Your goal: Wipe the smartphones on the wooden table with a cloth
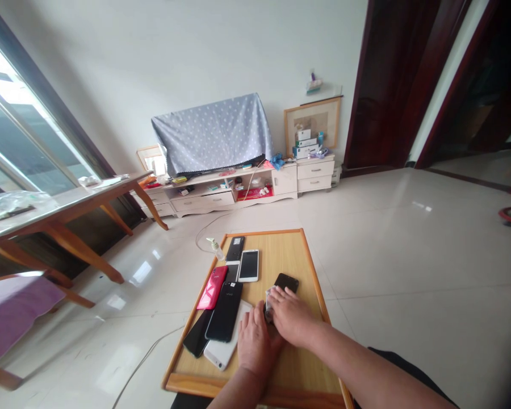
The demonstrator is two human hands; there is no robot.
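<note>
A black phone [287, 280] lies on the wood-topped tray table, its near part covered by my hands. My right hand [293, 318] presses a crumpled greyish-white cloth [269, 295] down on it, fingers bent over the cloth. My left hand [254, 339] is curled at the phone's near left end and steadies it; its fingertips are partly hidden. Just left of that hand a white phone [220, 353] lies partly under a black vivo phone [225, 312]. A red phone [213, 288] and another dark phone [197, 335] lie beside them. Farther back is a white-framed phone [249, 265].
A small pump bottle [215, 249] stands at the left rim of the tray table [281, 241], near a black phone [235, 248]. Beyond are a low TV cabinet [204, 203] and a polka-dot cloth [213, 136]. A wooden table [76, 201] stands left; a cable [142, 358] crosses the floor.
</note>
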